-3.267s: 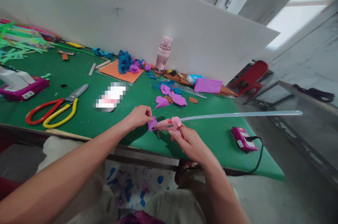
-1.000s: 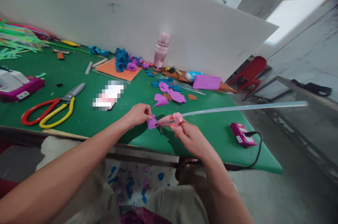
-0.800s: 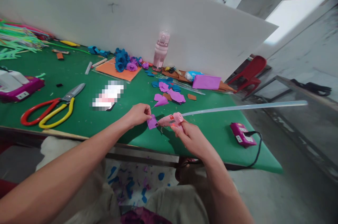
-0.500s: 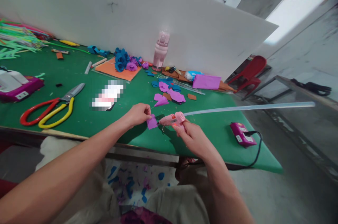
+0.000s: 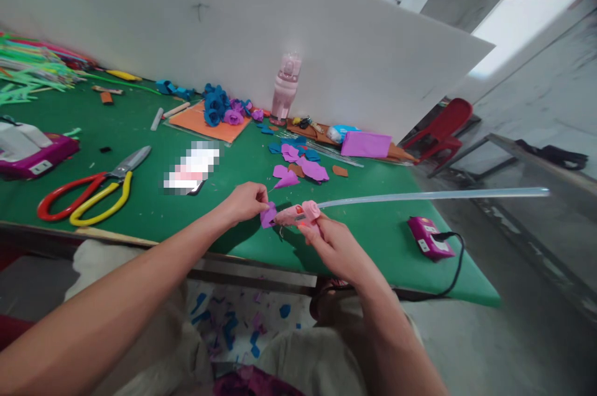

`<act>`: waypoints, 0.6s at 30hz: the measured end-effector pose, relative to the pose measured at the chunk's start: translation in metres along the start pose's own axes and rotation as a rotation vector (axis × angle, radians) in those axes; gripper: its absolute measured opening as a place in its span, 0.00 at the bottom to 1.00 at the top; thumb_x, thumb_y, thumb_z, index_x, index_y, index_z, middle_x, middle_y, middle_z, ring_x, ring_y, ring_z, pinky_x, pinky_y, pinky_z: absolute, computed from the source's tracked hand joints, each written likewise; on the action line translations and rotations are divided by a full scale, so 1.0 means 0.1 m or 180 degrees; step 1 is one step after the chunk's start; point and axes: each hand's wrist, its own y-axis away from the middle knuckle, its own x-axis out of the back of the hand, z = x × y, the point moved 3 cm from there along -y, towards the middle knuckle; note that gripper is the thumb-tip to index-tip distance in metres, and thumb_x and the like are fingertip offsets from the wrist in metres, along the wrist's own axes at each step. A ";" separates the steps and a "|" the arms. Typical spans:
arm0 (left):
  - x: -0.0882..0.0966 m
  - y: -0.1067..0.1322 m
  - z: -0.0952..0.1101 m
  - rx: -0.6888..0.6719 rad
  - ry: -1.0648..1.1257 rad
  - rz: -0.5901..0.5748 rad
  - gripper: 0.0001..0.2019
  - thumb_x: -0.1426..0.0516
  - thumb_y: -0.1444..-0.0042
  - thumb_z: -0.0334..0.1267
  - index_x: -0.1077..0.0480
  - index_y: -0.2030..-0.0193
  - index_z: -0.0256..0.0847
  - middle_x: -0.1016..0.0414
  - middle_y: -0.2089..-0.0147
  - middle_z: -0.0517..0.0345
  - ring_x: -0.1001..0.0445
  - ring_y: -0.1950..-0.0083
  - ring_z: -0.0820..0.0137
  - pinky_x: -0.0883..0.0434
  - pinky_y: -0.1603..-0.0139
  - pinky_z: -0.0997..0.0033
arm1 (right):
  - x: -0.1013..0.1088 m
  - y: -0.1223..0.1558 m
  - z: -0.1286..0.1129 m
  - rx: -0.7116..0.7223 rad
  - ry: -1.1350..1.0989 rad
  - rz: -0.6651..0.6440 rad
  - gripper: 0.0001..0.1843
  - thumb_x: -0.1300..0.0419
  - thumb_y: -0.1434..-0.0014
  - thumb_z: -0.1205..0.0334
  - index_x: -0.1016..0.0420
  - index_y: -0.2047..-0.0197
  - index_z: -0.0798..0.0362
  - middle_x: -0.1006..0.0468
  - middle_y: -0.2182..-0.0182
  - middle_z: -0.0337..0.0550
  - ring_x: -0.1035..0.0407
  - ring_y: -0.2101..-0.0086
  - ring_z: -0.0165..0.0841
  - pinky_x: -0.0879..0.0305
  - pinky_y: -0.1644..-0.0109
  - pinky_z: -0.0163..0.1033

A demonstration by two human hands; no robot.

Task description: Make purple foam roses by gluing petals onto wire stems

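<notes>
My left hand (image 5: 245, 201) pinches a small purple paper petal (image 5: 268, 215) just above the green table (image 5: 149, 197), near its front edge. My right hand (image 5: 329, 242) is wrapped round the grip of a pink glue gun (image 5: 298, 214) whose nozzle touches the petal. A long clear glue stick (image 5: 433, 195) juts from the back of the gun far out to the right, past the table's end. More purple and blue cut petals (image 5: 298, 166) lie just behind my hands.
Large red-and-yellow scissors (image 5: 88, 191) lie at the left, with a magenta-and-white device (image 5: 32, 150) beyond them. An orange sheet with blue and purple paper roses (image 5: 219, 113), a pink bottle (image 5: 285, 85) and a purple paper block (image 5: 366, 144) stand along the white back board. A small magenta box with a black cable (image 5: 431, 240) sits front right.
The glue gun's nozzle has come back against the petal after drawing slightly off to the right. My left hand has hardly moved.
</notes>
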 end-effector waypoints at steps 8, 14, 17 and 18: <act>-0.01 0.00 0.00 -0.0033 0.0002 -0.0006 0.03 0.44 0.58 0.33 0.34 0.79 0.39 0.34 0.79 0.62 0.36 0.75 0.72 0.44 0.74 0.73 | 0.00 0.01 -0.01 0.0024 -0.0028 -0.0034 0.18 0.55 0.38 0.53 0.31 0.68 0.55 0.25 0.71 0.46 0.32 0.70 0.34 0.42 0.69 0.35; -0.01 0.00 -0.01 0.0007 0.0003 -0.0015 0.03 0.44 0.59 0.33 0.35 0.79 0.39 0.34 0.79 0.63 0.37 0.75 0.73 0.44 0.74 0.73 | 0.04 0.02 0.06 -0.0115 0.0003 -0.0047 0.18 0.55 0.37 0.52 0.33 0.70 0.55 0.25 0.70 0.46 0.32 0.70 0.33 0.42 0.68 0.34; -0.01 0.00 0.00 0.0007 0.0036 -0.0014 0.03 0.44 0.59 0.33 0.34 0.79 0.39 0.34 0.79 0.63 0.37 0.75 0.73 0.44 0.74 0.74 | 0.06 0.03 0.09 -0.0158 0.0009 -0.0040 0.18 0.55 0.38 0.53 0.33 0.69 0.55 0.25 0.70 0.46 0.33 0.70 0.33 0.43 0.68 0.34; -0.01 0.00 0.00 0.0005 0.0049 -0.0010 0.03 0.44 0.59 0.32 0.34 0.79 0.39 0.34 0.79 0.63 0.37 0.75 0.73 0.44 0.74 0.74 | 0.07 0.03 0.09 -0.0167 0.0015 -0.0027 0.18 0.55 0.38 0.53 0.33 0.69 0.55 0.25 0.70 0.45 0.33 0.71 0.32 0.43 0.68 0.34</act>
